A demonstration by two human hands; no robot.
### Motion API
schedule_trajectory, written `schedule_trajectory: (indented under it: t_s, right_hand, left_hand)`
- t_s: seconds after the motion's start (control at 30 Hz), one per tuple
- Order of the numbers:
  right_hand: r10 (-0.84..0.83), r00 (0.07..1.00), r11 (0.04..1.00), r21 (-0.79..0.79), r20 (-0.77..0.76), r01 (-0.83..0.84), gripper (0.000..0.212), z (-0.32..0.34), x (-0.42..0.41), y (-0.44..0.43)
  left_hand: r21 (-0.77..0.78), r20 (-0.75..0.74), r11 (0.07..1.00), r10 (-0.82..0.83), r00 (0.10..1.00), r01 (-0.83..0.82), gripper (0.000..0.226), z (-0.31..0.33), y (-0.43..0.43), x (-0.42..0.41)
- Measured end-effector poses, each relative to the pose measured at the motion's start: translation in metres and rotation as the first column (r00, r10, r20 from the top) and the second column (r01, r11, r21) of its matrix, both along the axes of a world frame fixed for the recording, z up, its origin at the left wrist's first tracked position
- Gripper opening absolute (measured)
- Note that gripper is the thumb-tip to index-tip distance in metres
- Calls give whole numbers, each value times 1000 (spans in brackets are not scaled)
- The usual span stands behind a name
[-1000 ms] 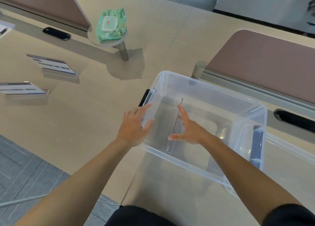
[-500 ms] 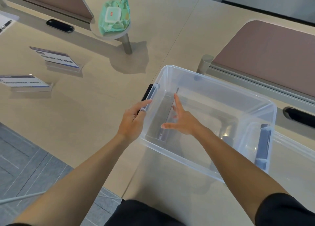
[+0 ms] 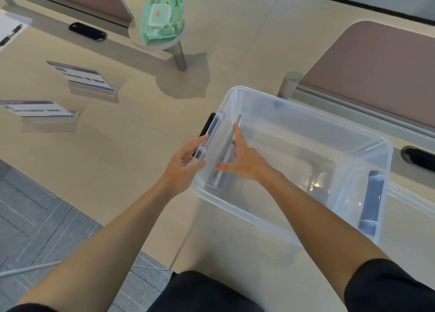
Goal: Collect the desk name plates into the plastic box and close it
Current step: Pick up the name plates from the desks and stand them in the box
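Right hand (image 3: 244, 163) grip spread open against name plate (image 3: 226, 161) inside plastic box (image 3: 306, 114), left hand (image 3: 183, 165) grasping its rim

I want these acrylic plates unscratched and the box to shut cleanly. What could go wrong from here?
1. The name plate stands on edge against the plastic box wall under the right hand; released, it may tip flat and scuff.
2. Two name plates remain on the desk, easily forgotten.
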State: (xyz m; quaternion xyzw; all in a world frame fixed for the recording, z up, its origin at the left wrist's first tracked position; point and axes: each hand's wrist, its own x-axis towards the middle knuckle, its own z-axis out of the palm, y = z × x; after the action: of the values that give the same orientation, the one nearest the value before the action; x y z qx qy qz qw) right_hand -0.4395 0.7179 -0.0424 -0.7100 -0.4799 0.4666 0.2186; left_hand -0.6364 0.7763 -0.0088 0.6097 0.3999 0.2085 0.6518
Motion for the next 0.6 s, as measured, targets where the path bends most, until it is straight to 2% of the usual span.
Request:
schedule_trajectory:
  t_s: [0.6]
  right_hand:
    - [-24,998,999,33,-57,26,133,-8,-7,2]
  left_hand:
    - [77,-39,997,1,999,2,62,-9,-1,1]
